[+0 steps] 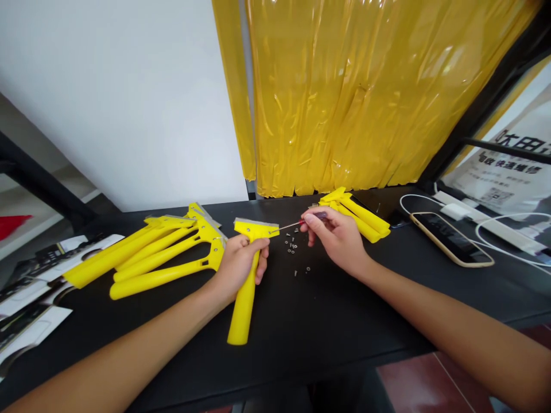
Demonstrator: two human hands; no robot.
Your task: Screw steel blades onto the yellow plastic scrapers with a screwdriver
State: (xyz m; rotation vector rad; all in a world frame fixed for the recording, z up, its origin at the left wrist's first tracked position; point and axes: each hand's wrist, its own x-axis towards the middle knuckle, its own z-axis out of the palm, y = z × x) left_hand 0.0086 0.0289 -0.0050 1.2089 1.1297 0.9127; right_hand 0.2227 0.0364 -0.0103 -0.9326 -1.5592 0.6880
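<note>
My left hand (243,258) is closed around the neck of a yellow scraper (243,310), its wide head pointing away from me and its handle toward me. A metal strip runs along the head's far edge. In my right hand (336,235) is a screwdriver (306,221) with a reddish handle, pinched between the fingers. Its thin shaft reaches left to the right end of the scraper head, by a screw there; whether the tip sits in the screw is too small to tell. Loose small screws and washers (291,245) lie on the black table (327,321) between my hands.
Several yellow scrapers (159,249) lie at the left, beside printed cards (38,321). More yellow scraper parts (365,218) lie behind my right hand. A phone (451,238), white cables and a power strip (486,221) occupy the right. Yellow plastic sheeting (353,103) hangs behind the table.
</note>
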